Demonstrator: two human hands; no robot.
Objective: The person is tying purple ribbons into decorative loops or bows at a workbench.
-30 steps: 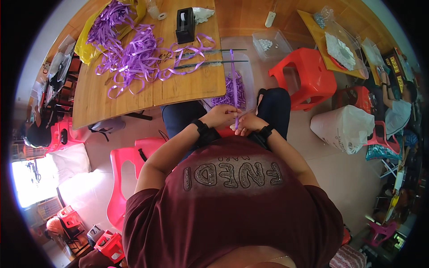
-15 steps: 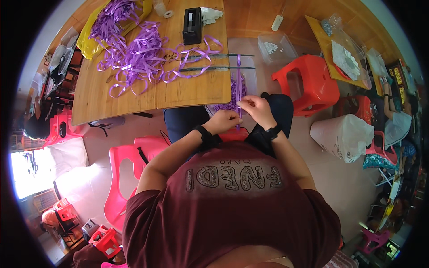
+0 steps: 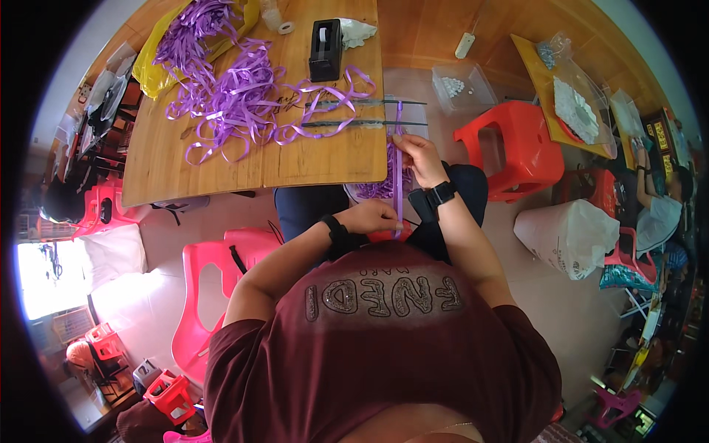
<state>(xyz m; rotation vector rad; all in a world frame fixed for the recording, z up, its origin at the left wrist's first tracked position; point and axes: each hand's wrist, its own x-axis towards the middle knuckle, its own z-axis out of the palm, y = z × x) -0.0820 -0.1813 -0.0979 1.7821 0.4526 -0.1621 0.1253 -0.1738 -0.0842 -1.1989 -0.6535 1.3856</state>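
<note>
A purple ribbon (image 3: pixel 399 184) hangs in a narrow vertical strip from two thin dark rods (image 3: pixel 405 123) that jut past the table's right edge. My right hand (image 3: pixel 422 159) pinches the strip just below the nearer rod. Closer to my body, my left hand (image 3: pixel 375 217) has its fingertips closed on the lower part of the same ribbon. The stretch between both hands looks straight. Under it, a container holds a heap of purple ribbon pieces (image 3: pixel 377 188). A large tangle of purple ribbon (image 3: pixel 240 96) lies on the wooden table (image 3: pixel 295 162), partly in a yellow bag (image 3: pixel 148 74).
On the table stand a black tape dispenser (image 3: pixel 325 50) and a tape roll (image 3: pixel 286 28). To the right are a red stool (image 3: pixel 517 148), a clear tub of white pieces (image 3: pixel 465 88) and a white sack (image 3: pixel 554 232). A pink chair (image 3: pixel 196 295) is left of me.
My right hand has moved up along the ribbon toward the rods. My left hand has come slightly nearer my body, so the hands are farther apart. The whole view has shifted a little.
</note>
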